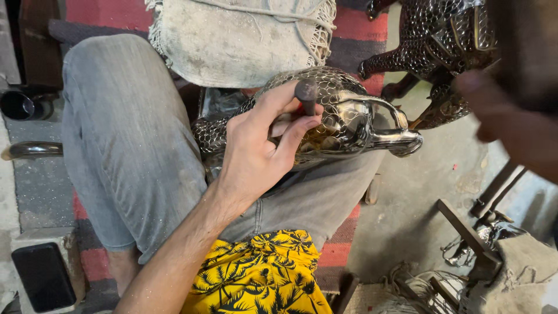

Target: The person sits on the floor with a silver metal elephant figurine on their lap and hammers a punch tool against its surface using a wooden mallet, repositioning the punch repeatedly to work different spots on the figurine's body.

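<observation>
Punch held against metal figure
A dark punch is pinched by the left hand on the scaled metal figure; the blurred right hand's grip cannot be told.

1. The metal animal figure is shiny and silver-toned, its body covered in a chased scale pattern, with a smooth polished strap or handle part at its right end. It lies on its side across the person's lap.
2. The punch tool is a short dark rod with a rounded top, standing nearly upright with its tip on the figure's patterned back.
</observation>
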The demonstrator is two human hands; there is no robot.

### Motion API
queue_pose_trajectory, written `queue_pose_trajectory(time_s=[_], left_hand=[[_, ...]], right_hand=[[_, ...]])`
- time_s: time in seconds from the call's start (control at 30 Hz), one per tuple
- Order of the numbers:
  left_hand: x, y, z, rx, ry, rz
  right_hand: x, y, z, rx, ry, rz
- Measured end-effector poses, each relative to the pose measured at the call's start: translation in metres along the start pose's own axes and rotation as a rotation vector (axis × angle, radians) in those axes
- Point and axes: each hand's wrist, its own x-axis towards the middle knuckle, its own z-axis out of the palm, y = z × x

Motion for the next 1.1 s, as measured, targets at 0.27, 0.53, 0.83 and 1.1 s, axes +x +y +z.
queue_pose_trajectory(time_s=[0.27, 0.53, 0.83, 1.1], left_hand=[[0.01, 0.007, -0.007, 0.164, -0.063, 0.093], [0.035, 0.013, -0.025, 0.352, -0.32, 0.274], [0.064, 0.015, -0.032, 0.294, -0.654, 0.351], [0.089, 0.015, -0.023, 0.357, -0.882, 0.453]], right_hand=[[-0.01, -0.012, 0.01, -0.083, -0.034, 0.082], [-0.044, -0.023, 0.034, 0.495, 0.1, 0.272], [-0.093, -0.028, 0.07, -0.013, 0.33, 0.304], [-0.113, -0.035, 0.142, 0.293, 0.611, 0.427]])
